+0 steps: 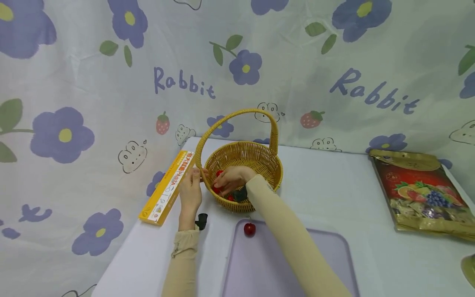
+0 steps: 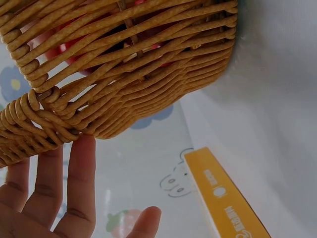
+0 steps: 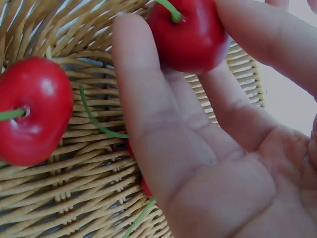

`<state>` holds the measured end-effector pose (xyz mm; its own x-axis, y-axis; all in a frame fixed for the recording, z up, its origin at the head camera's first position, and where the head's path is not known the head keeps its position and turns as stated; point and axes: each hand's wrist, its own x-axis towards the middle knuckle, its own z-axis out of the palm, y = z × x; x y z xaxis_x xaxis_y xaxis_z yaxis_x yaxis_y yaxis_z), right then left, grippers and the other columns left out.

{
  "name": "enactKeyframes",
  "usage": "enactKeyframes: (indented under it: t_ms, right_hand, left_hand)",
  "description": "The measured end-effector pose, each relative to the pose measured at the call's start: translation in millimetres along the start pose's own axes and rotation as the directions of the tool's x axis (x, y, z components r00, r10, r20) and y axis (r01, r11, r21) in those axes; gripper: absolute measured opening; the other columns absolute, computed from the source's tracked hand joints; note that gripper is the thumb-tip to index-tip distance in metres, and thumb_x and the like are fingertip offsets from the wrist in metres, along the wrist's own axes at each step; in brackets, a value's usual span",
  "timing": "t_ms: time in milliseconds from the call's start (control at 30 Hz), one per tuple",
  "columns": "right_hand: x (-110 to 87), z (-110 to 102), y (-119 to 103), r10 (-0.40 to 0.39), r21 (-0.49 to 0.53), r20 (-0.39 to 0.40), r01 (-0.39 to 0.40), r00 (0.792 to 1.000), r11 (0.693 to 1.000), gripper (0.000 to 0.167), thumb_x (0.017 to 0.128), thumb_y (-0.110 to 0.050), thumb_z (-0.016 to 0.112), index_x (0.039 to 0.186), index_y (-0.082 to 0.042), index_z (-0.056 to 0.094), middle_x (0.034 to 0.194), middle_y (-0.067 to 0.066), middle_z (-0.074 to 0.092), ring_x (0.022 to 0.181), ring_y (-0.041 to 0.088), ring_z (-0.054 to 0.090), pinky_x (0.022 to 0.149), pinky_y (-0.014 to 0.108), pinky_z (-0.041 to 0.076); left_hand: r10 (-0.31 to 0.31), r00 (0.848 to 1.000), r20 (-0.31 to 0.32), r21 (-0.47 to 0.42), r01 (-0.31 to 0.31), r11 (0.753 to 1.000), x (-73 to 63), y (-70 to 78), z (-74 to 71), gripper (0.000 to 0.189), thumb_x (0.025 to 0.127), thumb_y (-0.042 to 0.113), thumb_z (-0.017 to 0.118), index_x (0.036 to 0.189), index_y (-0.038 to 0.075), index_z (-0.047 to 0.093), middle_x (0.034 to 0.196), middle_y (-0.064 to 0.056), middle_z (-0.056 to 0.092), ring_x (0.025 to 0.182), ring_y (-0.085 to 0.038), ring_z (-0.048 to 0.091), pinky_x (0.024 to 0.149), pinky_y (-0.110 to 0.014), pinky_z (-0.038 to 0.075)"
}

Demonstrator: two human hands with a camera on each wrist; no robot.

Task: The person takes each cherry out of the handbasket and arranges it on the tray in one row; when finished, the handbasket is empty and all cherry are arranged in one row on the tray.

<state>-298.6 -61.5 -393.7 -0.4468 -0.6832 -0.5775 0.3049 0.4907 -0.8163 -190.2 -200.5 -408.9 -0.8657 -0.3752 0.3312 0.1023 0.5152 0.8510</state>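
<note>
A round wicker basket (image 1: 276,177) with a tall arched handle stands on the white table. My left hand (image 1: 191,192) is at its left side; in the left wrist view its extended fingers (image 2: 81,183) touch the weave at the handle's foot, thumb apart. Inside the basket, my right hand (image 1: 234,176) pinches a red cherry (image 3: 190,39) with a green stem between thumb and fingers. Another cherry (image 3: 32,111) lies beside that hand in the right wrist view. More red fruit sits partly hidden beneath the fingers. A single cherry (image 1: 250,229) rests on the lilac tray (image 1: 289,251).
A yellow pasta box (image 1: 167,189) lies left of the basket, close to the left forearm. At the far right is a red and gold fruit-printed bag (image 1: 423,192). A patterned curtain (image 1: 289,70) hangs behind the table. Part of a gold object (image 1: 469,268) shows at the right edge.
</note>
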Motion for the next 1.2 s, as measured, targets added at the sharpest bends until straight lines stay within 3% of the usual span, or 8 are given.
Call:
enactKeyframes:
  t_ms: [133,300,467,567,667,800,1033,1200]
  right_hand:
    - [-6.2,-9,5,-0.031,0.073,-0.048,0.034,0.998,0.997,0.031,0.097,-0.008,0.057,0.126,0.004,0.056,0.101,0.010,0.063,0.089,0.021,0.065,0.093,0.036,0.054]
    - [-24.1,-25,12,-0.127,0.227,-0.101,0.147,0.987,0.963,0.041,0.099,-0.007,0.052,0.138,0.004,0.044,0.129,0.020,0.055,0.115,0.033,0.061,0.106,0.045,0.045]
    - [-49.8,-37,16,-0.217,0.412,-0.172,0.270,0.961,0.870,0.035,0.099,-0.002,0.050,0.133,0.004,0.041,0.118,0.014,0.054,0.111,0.030,0.058,0.111,0.047,0.038]
    - [-66.2,-42,20,-0.262,0.490,-0.217,0.337,0.940,0.804,0.031,0.099,-0.002,0.050,0.129,0.002,0.043,0.113,0.012,0.054,0.119,0.033,0.056,0.109,0.043,0.041]
    - [-83.3,-46,24,-0.304,0.539,-0.257,0.397,0.918,0.743,0.037,0.100,-0.003,0.048,0.135,0.003,0.040,0.122,0.014,0.053,0.127,0.035,0.054,0.099,0.035,0.050]
    - [-105.4,-48,33,-0.353,0.568,-0.290,0.457,0.889,0.684,0.045,0.102,-0.005,0.046,0.144,0.004,0.034,0.130,0.017,0.048,0.113,0.029,0.063,0.088,0.028,0.056]
    - [-136.1,-45,57,-0.381,0.493,-0.342,0.510,0.859,0.705,0.046,0.102,-0.009,0.042,0.147,-0.005,0.034,0.115,0.002,0.055,0.092,0.012,0.059,0.084,0.023,0.053]
    - [-151.0,-39,80,-0.383,0.466,-0.367,0.524,0.848,0.713,0.029,0.101,-0.007,0.042,0.127,-0.014,0.054,0.108,-0.001,0.059,0.092,0.013,0.058,0.083,0.024,0.050]
  left_hand:
    - [-0.010,1.000,0.014,0.007,0.010,1.000,-2.9,0.1,4.1,0.067,0.101,0.057,0.025,0.106,0.004,0.065,0.099,-0.018,0.072,0.094,-0.036,0.068,0.087,-0.050,0.048]
    - [-0.003,1.000,0.013,0.012,0.002,1.000,-3.4,-0.4,6.6,0.065,0.102,0.056,0.025,0.107,0.005,0.065,0.100,-0.018,0.072,0.094,-0.037,0.069,0.087,-0.050,0.046]
    - [0.001,1.000,0.031,0.007,-0.001,1.000,-1.6,-1.3,6.5,0.063,0.103,0.054,0.026,0.106,0.005,0.065,0.100,-0.018,0.072,0.094,-0.037,0.069,0.088,-0.049,0.046]
    - [-0.003,0.999,0.034,0.004,0.003,1.000,-0.9,-1.5,5.7,0.064,0.103,0.054,0.026,0.106,0.004,0.065,0.101,-0.019,0.072,0.095,-0.037,0.068,0.087,-0.050,0.046]
    - [-0.006,0.999,0.034,0.007,0.006,1.000,-0.4,-1.3,4.7,0.064,0.102,0.055,0.026,0.107,0.004,0.065,0.102,-0.019,0.071,0.096,-0.038,0.068,0.087,-0.050,0.045]
    - [-0.010,0.999,0.032,0.016,0.009,1.000,0.2,-2.1,3.6,0.064,0.103,0.054,0.025,0.107,0.003,0.064,0.102,-0.020,0.071,0.096,-0.039,0.068,0.086,-0.050,0.045]
    - [-0.015,0.999,0.031,0.025,0.015,1.000,2.5,-3.8,1.0,0.063,0.103,0.053,0.025,0.109,0.004,0.064,0.104,-0.020,0.071,0.097,-0.040,0.067,0.087,-0.052,0.045]
    - [-0.026,0.999,0.032,0.016,0.025,1.000,4.6,-3.4,0.4,0.063,0.103,0.053,0.025,0.110,0.003,0.064,0.105,-0.021,0.071,0.099,-0.040,0.066,0.090,-0.053,0.045]
